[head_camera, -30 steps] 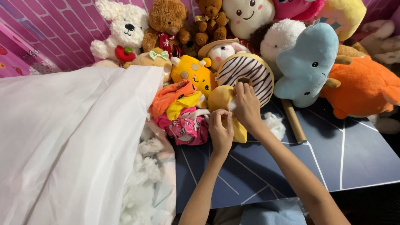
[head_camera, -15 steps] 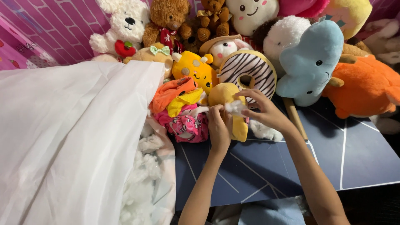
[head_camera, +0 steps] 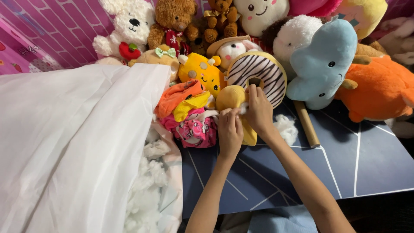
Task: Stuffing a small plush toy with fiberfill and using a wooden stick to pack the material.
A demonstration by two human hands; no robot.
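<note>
Head view: both my hands on the yellow plush (head_camera: pixel 233 101), which lies on the blue mat (head_camera: pixel 327 164) just in front of the striped donut (head_camera: pixel 258 75).

Left hand (head_camera: pixel 230 129): fingers curled and pinched on the plush's lower edge, pinning it flat so it does not slide.

Right hand (head_camera: pixel 258 110): fingers bunched at the plush's side with a small tuft of white stuffing between the tips; looks like the grip is set at an opening in the fabric, though the opening itself is hidden under my fingers.

Loose stuffing clump (head_camera: pixel 286 128) sits right of the plush, near my right wrist, within easy reach.

Orange and pink cloth pile (head_camera: pixel 189 114) lies touching the plush's left side.

White bag (head_camera: pixel 73 142) further left of the plush, mouth open toward it, more stuffing spilling at its lower edge.

Wooden stick (head_camera: pixel 307 125) right of the plush, beyond the clump, resting against the blue plush (head_camera: pixel 321 64).
</note>
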